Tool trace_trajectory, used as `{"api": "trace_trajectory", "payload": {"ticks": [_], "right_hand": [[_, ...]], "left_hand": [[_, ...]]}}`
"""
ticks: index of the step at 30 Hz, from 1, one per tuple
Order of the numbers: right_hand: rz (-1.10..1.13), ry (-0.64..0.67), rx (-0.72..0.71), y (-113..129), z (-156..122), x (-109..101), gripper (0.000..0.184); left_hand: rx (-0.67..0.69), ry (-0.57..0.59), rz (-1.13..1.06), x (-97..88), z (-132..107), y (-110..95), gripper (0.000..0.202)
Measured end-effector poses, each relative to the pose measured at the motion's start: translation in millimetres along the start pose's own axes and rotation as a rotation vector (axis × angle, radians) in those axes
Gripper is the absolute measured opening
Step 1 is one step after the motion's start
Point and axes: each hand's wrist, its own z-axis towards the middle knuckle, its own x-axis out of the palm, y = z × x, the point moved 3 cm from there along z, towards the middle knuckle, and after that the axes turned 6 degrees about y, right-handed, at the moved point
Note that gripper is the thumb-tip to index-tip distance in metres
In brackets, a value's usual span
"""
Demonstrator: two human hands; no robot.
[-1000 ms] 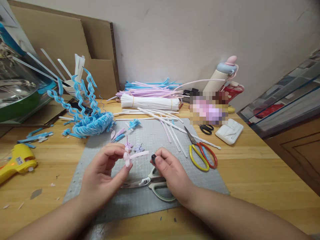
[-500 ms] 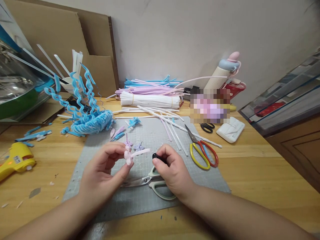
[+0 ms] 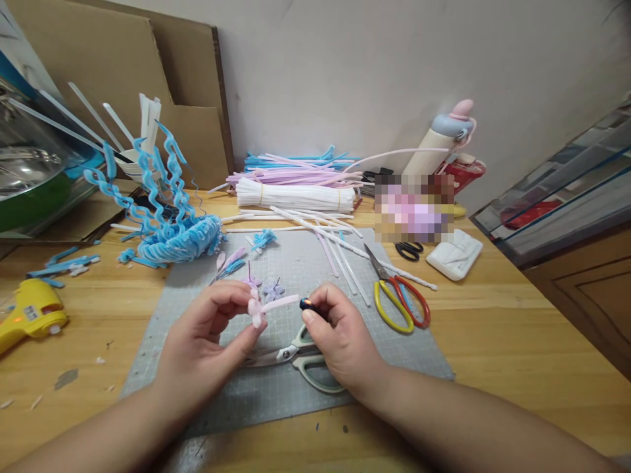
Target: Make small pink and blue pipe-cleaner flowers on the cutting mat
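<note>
Between the thumb and fingers of my left hand (image 3: 211, 332) is a small pale pink pipe-cleaner flower (image 3: 255, 309). A light strip sticks out of it to the right. My right hand (image 3: 342, 335) is closed around a black lighter (image 3: 306, 305), mostly hidden by the fingers. An orange and blue glow shows at its tip, right by the strip's free end. Beneath my hands, grey-handled scissors (image 3: 296, 358) lie on the grey cutting mat (image 3: 236, 401). Two small purple flowers, one of them a lilac flower (image 3: 274, 290), rest just behind the pink one.
A blue fuzzy basket shape (image 3: 182, 240) with curly strands stands left, near a yellow glue gun (image 3: 34, 312). Red-and-yellow scissors (image 3: 394, 295) lie right, before a white case (image 3: 454, 255). A white pipe-cleaner bundle (image 3: 296, 196) and a tilted bottle (image 3: 436, 144) are at the back.
A glow has appeared at the lighter's tip. The pink flower has shifted slightly right, bringing its strip's end close to the lighter.
</note>
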Motion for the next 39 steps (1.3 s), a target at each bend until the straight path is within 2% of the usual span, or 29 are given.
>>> {"api": "trace_trajectory", "payload": {"ticks": [8, 26, 29, 32, 37, 39], "right_hand": [[-0.017, 0.025, -0.011, -2.9, -0.6, 0.6, 0.018], [0.013, 0.023, 0.005, -3.8, -0.2, 1.5, 0.021], [0.052, 0.015, 0.013, -4.5, -0.3, 1.0, 0.026], [0.051, 0.052, 0.008, -6.2, -0.1, 1.9, 0.029], [0.071, 0.032, 0.023, -7.8, 0.8, 3.5, 0.031], [0.074, 0.036, 0.053, -7.6, 1.0, 4.8, 0.029]], "left_hand": [[0.007, 0.031, -0.018, 0.8, -1.1, 1.3, 0.022], [-0.027, 0.010, -0.056, 1.6, -1.3, 2.0, 0.026], [-0.134, -0.030, -0.160, 0.1, 2.3, 4.3, 0.022], [-0.328, -0.052, -0.407, 0.6, 7.7, 10.1, 0.016], [-0.675, 0.013, -0.823, 8.2, 9.7, 14.4, 0.025], [-0.768, 0.042, -0.942, 11.5, 7.7, 12.7, 0.028]]}}
